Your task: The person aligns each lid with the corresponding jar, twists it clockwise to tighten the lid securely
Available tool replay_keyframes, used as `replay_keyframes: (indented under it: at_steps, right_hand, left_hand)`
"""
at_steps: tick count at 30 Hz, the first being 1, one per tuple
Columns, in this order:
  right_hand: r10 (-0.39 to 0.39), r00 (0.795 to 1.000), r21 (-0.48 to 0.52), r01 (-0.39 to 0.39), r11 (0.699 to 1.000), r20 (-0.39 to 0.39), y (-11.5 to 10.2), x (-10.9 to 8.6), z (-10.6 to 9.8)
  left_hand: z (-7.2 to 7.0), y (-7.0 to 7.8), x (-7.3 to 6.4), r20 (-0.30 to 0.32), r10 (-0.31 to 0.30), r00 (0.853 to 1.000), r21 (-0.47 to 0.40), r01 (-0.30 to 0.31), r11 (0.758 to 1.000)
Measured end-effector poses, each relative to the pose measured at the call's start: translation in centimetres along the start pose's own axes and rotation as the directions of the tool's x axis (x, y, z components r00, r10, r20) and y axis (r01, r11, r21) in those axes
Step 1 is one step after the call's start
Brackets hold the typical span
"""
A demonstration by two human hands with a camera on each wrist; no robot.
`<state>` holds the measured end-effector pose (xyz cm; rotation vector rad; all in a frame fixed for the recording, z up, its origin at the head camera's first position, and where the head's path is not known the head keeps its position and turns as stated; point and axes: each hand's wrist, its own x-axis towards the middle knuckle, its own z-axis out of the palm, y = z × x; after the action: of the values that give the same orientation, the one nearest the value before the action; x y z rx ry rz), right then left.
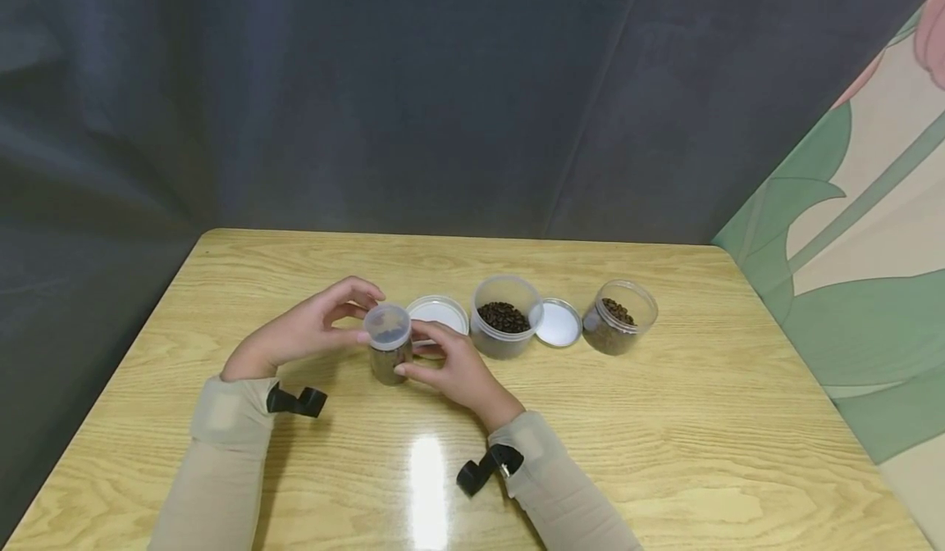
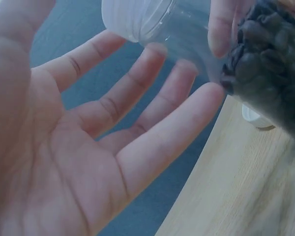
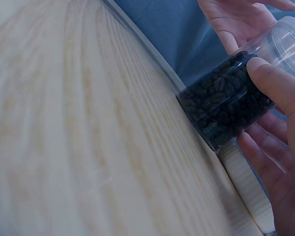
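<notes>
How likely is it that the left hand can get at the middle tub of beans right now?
Probably not straight across: the lidded jar and the right hand holding it are between the left hand and the tub. The tub's top looks open, though, so reaching over them might work.

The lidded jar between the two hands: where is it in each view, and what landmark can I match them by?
Head: the lidded jar is left of centre, below mid-height.
Left wrist: the lidded jar slants across the upper right, cut off by the edge.
Right wrist: the lidded jar slants in the upper right.
Shared landmark: the left hand.
</notes>
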<state>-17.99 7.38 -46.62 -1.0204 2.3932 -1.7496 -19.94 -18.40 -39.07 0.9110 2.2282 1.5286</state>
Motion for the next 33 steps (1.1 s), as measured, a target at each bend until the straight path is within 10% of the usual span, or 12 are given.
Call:
replay_keyframes:
  at_steps: [33]
  right_hand:
    - [0.008, 1.000, 0.020, -0.009, 1.000, 0.009, -0.10, 0.00, -0.02]
  left_hand:
    - [0.31, 0.53, 0.06, -0.002, -0.047, 0.999, 0.010, 0.047, 0.999]
